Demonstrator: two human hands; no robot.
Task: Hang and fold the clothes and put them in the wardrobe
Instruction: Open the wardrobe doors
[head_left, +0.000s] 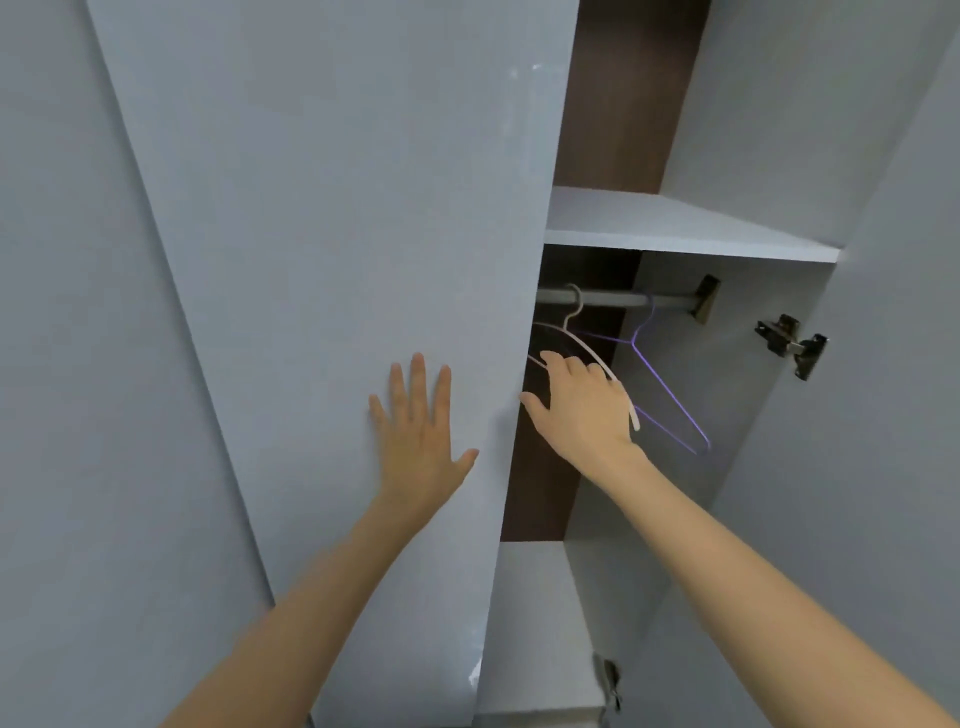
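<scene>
The wardrobe stands open on its right side, with a metal rail (613, 299) under a white shelf (675, 228). A white hanger (574, 332) and a purple wire hanger (670, 395) hang from the rail. My left hand (421, 431) lies flat, fingers spread, against the closed grey door (337, 234). My right hand (584, 410) reaches inside past the door's edge, fingers spread, touching the white hanger's arm, which runs behind the hand. No clothes are in view.
The right door (893, 364) is swung open, its hinge (792, 338) showing. A second hinge (610, 675) sits low by a white lower panel (535, 623). The wardrobe's back wall is dark brown.
</scene>
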